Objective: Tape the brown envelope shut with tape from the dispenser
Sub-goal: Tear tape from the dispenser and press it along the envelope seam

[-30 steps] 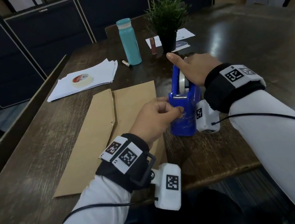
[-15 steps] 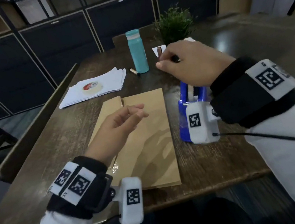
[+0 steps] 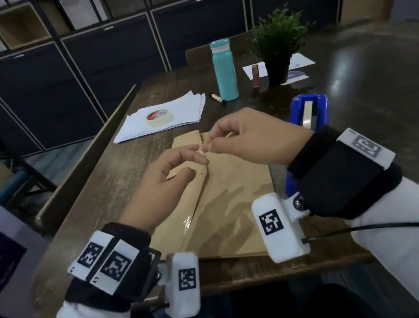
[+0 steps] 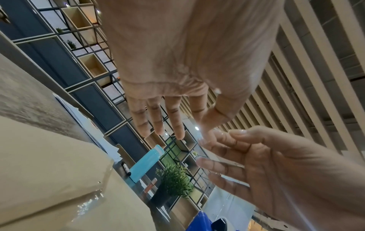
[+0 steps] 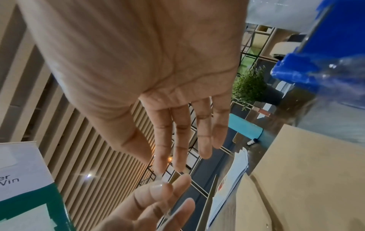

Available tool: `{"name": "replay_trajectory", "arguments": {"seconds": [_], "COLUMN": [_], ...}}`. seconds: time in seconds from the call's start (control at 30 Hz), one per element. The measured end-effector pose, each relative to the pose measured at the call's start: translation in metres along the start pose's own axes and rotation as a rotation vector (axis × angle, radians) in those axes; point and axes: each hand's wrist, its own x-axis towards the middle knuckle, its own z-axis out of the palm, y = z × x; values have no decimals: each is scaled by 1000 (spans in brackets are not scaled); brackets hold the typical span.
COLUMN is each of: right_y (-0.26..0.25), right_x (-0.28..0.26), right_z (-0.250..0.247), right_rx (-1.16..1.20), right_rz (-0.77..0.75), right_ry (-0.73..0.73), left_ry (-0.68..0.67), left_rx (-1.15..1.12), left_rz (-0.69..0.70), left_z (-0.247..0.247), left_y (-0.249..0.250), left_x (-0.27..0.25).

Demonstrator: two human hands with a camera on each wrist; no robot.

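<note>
The brown envelope point(image 3: 226, 200) lies flat on the dark wooden table point(image 3: 103, 193), flap seam running lengthwise, with a shiny clear strip point(image 3: 187, 221) stuck on the seam near my left wrist. Both hands hover above its far end. My right hand point(image 3: 211, 146) pinches a short piece of clear tape point(image 3: 203, 152) between thumb and forefinger. My left hand point(image 3: 195, 161) pinches the tape's other end. In the right wrist view the tape point(image 5: 160, 178) bridges the two sets of fingertips. The blue tape dispenser point(image 3: 308, 111) stands to the right of the envelope, partly behind my right wrist.
A stack of white paper point(image 3: 183, 107) with a masking tape roll point(image 3: 159, 117) on it lies behind the envelope. Further back stand a teal bottle point(image 3: 224, 70), a marker point(image 3: 218, 98) and a potted plant point(image 3: 276, 45). A bench point(image 3: 88, 168) runs along the table's left edge.
Both hands left the dispenser. The right hand swung up and leftwards with a torn piece of tape, and the left hand came over the envelope to meet it.
</note>
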Motion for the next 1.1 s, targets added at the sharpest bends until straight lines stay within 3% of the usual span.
{"name": "replay_trajectory", "arguments": {"seconds": [0.17,0.37,0.57,0.9,1.0,1.1], "right_y": [-4,-9,-9,-17,-17,-2], "right_x": [5,12,17,17,18,24], "right_z": [14,30,40,51,51,52], "right_rx": [40,-74,-62,-119,-50,51], "right_rz": [-56,-108,-73,-195,-194,-55], "right_ry": [80,130,59,169,234,118], "left_ry": [3,21,29,58,-7,-188], "left_rx": [36,50,78,76,193,400], "left_rz": [-7,-12,9,-83,-167,-266], "left_z": [-11,-20,-26,-34,-45,-58], "left_y": [-7,-10,-13,-21,-29,-40], "left_x": [-5,-11,-15,-17,-20,-25]}}
